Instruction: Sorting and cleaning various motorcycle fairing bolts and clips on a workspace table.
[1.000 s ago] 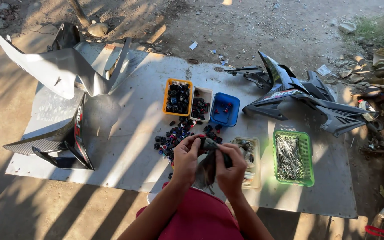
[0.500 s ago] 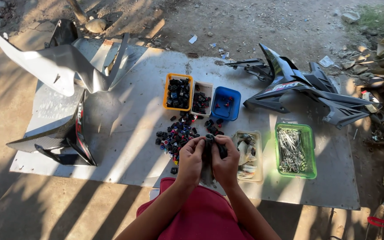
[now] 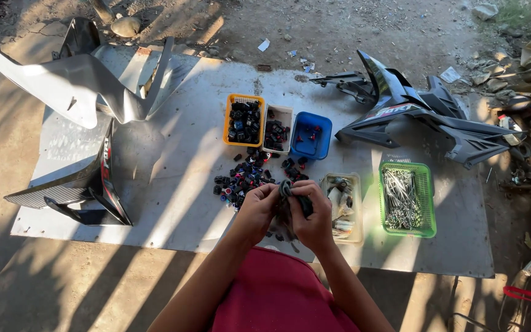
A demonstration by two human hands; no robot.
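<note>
Outdoors, on a grey sheet [image 3: 173, 184] laid over dirt, a small dark part [image 3: 290, 192] is pinched between the left hand [image 3: 258, 212] and right hand [image 3: 312, 216], both closed on it. It is best kept low over the pile of black clips [image 3: 250, 178] just ahead, so a slip is easily recovered.

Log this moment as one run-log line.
left hand: pinching small dark part | right hand: gripping same part | below: loose dark parts pile | right: green basket
</note>
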